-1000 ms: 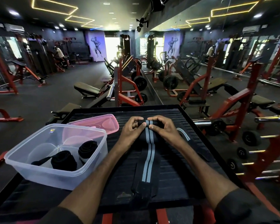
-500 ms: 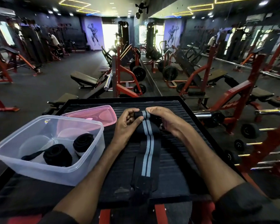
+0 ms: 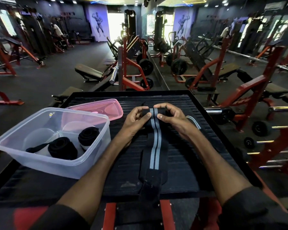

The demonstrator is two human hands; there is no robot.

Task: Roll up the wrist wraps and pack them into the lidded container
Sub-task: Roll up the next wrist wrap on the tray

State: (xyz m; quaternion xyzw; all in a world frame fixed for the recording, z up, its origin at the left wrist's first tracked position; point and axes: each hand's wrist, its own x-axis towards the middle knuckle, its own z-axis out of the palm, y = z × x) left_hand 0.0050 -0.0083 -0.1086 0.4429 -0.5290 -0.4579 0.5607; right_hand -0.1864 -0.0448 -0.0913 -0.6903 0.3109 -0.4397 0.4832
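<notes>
A black wrist wrap (image 3: pixel 154 143) with two grey stripes lies lengthwise on the black ribbed platform (image 3: pixel 198 163). Its far end is rolled into a small coil. My left hand (image 3: pixel 135 120) and my right hand (image 3: pixel 170 117) pinch that coil from either side, thumbs pressed on top. The wrap's near end hangs over the platform's front edge. A clear plastic container (image 3: pixel 56 156) stands at the left and holds two rolled black wraps (image 3: pixel 63 147) (image 3: pixel 88 137). Its pink lid (image 3: pixel 98 108) lies behind it. Another striped wrap (image 3: pixel 194 122) lies partly hidden under my right forearm.
The platform has a raised rim and red frame parts below its front edge. Red gym benches, racks and weight plates stand beyond it and to the right. A person sits at a machine far back on the left.
The rolled coil at the wrap's far end has grown slightly as both hands turn it toward me. The camera has tilted down and drawn closer.
</notes>
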